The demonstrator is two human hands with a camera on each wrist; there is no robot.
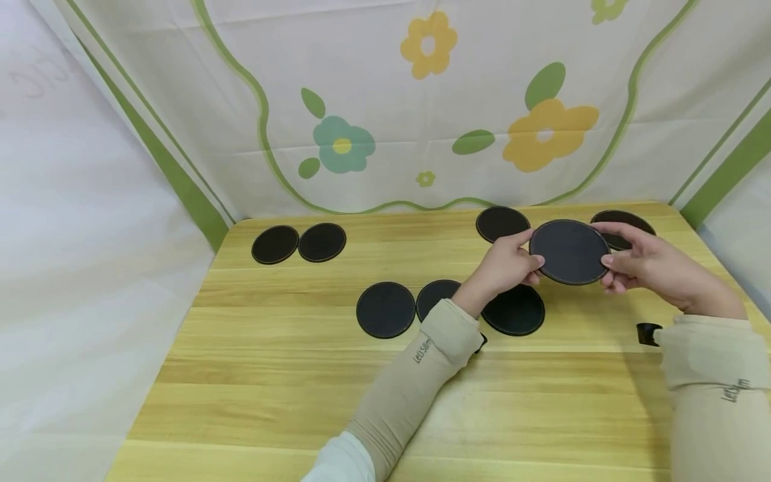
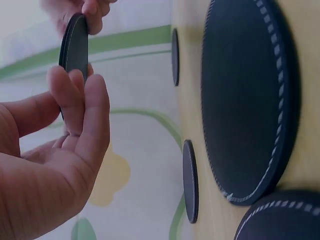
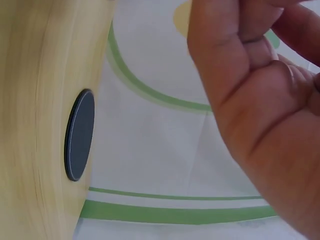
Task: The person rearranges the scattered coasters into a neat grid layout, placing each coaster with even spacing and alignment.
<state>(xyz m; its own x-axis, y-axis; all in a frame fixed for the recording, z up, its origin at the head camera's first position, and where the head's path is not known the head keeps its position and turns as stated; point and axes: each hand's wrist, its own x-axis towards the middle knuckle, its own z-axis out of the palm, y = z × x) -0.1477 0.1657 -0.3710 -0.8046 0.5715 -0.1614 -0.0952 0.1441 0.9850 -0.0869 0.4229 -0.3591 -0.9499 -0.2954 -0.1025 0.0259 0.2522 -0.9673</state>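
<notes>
Both hands hold a round black coaster (image 1: 569, 252) with a stitched rim up above the table. My left hand (image 1: 507, 262) pinches its left edge between thumb and fingers, and my right hand (image 1: 653, 264) pinches the right edge. Seen from the left wrist, the held coaster (image 2: 76, 47) stands nearly edge-on between the fingers of the left hand (image 2: 60, 135). In the right wrist view the right hand (image 3: 265, 90) fills the upper right, and the held coaster is out of sight. Below the left hand lies another black coaster (image 1: 514, 311), partly covered by it.
More coasters lie flat on the wooden table (image 1: 271, 375): a touching pair (image 1: 275, 244) at the far left, one (image 1: 385, 309) mid-table beside a part-hidden one (image 1: 436, 298), and two at the back right, one (image 1: 501, 223) left of the other (image 1: 623, 227). A flowered cloth (image 1: 391, 181) hangs behind.
</notes>
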